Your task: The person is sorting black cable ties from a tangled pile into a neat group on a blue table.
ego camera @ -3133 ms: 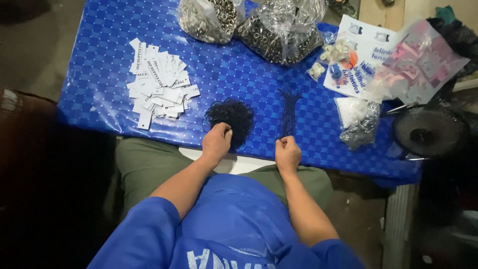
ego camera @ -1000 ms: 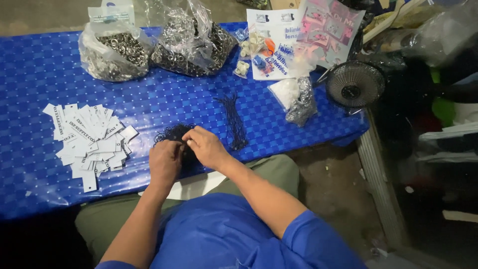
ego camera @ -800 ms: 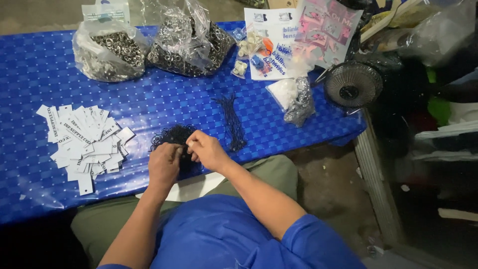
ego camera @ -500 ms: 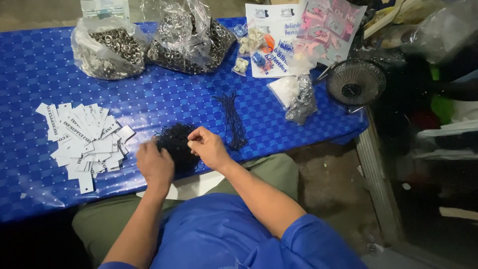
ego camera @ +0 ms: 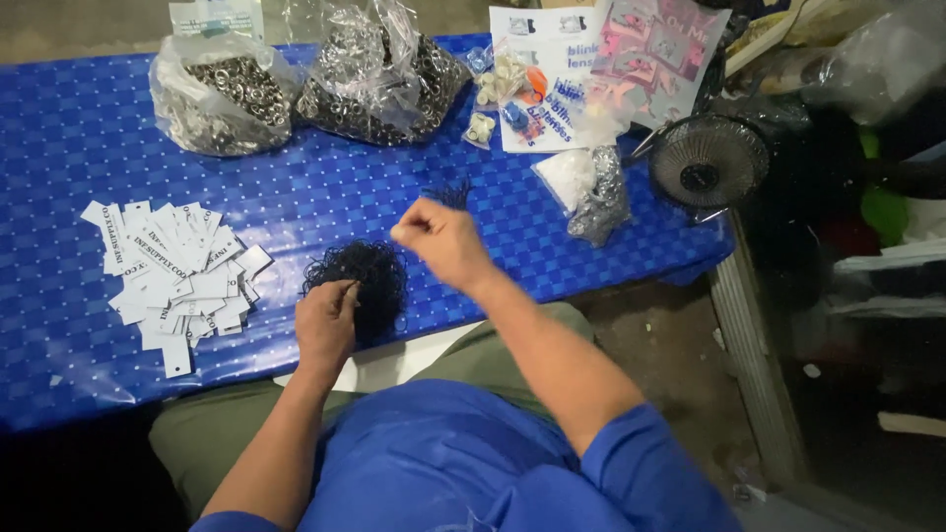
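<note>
Left hand (ego camera: 325,323) grip: fingertips pinched together at the near edge of a tangled heap of thin black loops (ego camera: 363,279), apparently on a strand, though the strand itself is too fine to make out. Right hand (ego camera: 440,236) grip: raised above the table (ego camera: 59,148), thumb and fingers closed as if on a single loop; whether anything is actually held cannot be told. The heap lies on the blue patterned table between both hands, near the front edge. Progress, as a judgement: the heap looks largely intact, and only a small separate clump of black loops (ego camera: 451,193) lies just beyond the right hand, so most of the sorting appears left to do. Left of the heap, a spread of white printed tags (ego camera: 172,268), none visibly fitted with a loop. At the back, two clear bags of small metal rings (ego camera: 229,94), (ego camera: 379,84). Further right, printed sheets with small packets (ego camera: 537,84), a small bag of grey parts (ego camera: 596,192), then a little black fan (ego camera: 708,163) at the table's right end. Nothing lies between the hands and the heap; the tangle itself looks like the main hindrance.
</note>
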